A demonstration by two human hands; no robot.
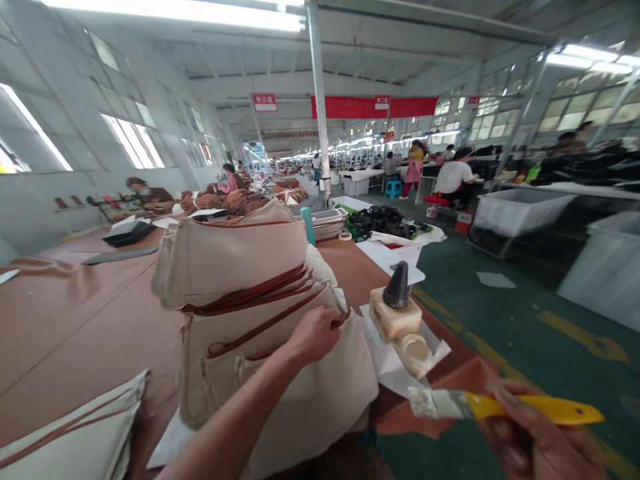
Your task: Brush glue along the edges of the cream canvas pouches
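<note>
My left hand [319, 333] is closed, its fingers pinched on the upper edge of a cream bag panel [320, 393] with brown trim. That panel lies at the front of a tall stack of similar cream bag pieces [240, 253]. In my right hand [540, 430], at the lower right, is a paintbrush [540, 407] with a yellow handle; its pale, caked bristles point left. Between the hands and farther back stands a cream plastic bottle [397, 317] with a black cone-shaped top, resting on white paper.
Another cream bag piece [75, 433] lies on the brown-covered table [90, 320] at left. Behind the stack are a teal bottle [308, 225], a tape roll [345, 236] and black straps [385, 222]. Large white bins [520, 210] stand on the green floor at right; several people work farther back.
</note>
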